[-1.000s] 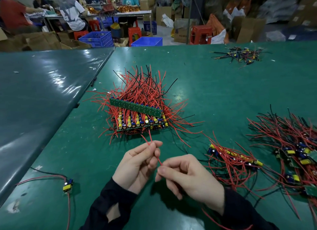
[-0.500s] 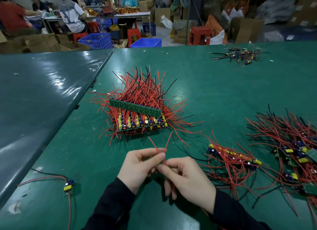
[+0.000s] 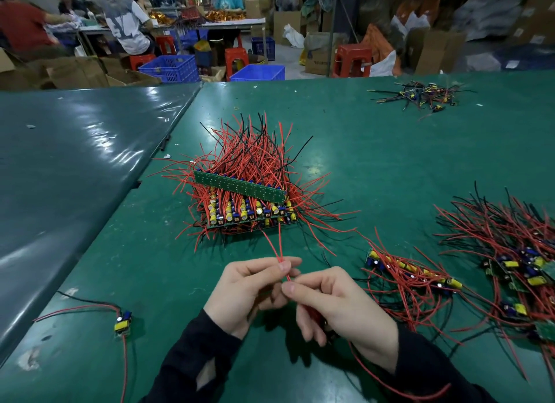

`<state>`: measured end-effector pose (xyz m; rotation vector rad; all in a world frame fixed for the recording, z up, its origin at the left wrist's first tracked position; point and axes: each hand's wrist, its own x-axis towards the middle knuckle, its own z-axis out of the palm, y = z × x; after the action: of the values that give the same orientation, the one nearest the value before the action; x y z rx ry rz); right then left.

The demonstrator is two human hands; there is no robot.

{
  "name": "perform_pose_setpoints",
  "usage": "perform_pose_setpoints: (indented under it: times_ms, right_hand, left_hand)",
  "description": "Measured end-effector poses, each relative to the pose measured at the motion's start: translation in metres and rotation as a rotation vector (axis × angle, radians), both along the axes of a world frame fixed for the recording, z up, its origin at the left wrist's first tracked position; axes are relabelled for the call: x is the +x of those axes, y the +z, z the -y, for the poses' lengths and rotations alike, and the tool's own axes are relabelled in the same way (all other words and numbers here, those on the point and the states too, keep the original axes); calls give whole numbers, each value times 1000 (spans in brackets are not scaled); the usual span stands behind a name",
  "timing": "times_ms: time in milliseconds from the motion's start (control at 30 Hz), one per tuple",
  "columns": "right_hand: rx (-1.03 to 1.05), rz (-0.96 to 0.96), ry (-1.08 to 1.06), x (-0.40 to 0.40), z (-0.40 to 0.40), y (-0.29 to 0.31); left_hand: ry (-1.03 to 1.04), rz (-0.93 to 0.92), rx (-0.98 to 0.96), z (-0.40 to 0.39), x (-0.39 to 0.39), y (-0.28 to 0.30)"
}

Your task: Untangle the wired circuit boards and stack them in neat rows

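Stretching across the whole view, a wide desk [image 3: 390,162] covered in dark green vinyl carries several heaps of small wired circuit boards. At its middle sits a neat stacked block of green circuit boards [image 3: 249,204] with yellow and blue parts, red and black wires fanning out on every side. Far right lies a large loose tangle of boards and red wires [image 3: 516,264], and nearer the centre a smaller tangled bunch [image 3: 411,279]. A little scattered pile [image 3: 420,96] rests at the far right edge of the desk. One single board with a yellow part and trailing red and black wires [image 3: 123,323] lies alone at the near left.

Just in front of the stacked block, two hands in black sleeves meet above the desk. The left hand [image 3: 249,288] pinches a pair of thin red wires [image 3: 277,246] between thumb and forefinger; the right hand [image 3: 339,303], fingers curled, pinches the same wires just below. The wire ends rise toward the stack.
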<state>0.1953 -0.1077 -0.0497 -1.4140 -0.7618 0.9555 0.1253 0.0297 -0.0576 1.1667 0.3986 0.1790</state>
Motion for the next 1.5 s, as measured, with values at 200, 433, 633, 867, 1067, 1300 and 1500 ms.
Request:
perform_pose_setpoints:
  times_ms: [200, 433, 633, 867, 1067, 1300, 1500]
  right_hand:
    - [-77, -6, 110, 1, 2, 1]
    - [-147, 75, 85, -2, 0, -1]
    - [-84, -39, 129, -2, 0, 2]
    - [-42, -49, 132, -4, -1, -1]
    - [-34, -70, 128, -5, -1, -1]
    - [-28, -93, 62, -4, -2, -1]
    - [-60, -73, 16, -2, -2, -2]
  left_hand:
    - [24, 51, 97, -3, -1, 0]
    - [103, 73, 512, 7, -1, -6]
    - [233, 161, 288, -10, -1, 1]
    - [350, 212, 469, -1, 1, -2]
    - [400, 254, 522, 1, -3, 0]
    - [291, 275, 297, -4, -2, 7]
    - [376, 362, 493, 4, -1, -3]
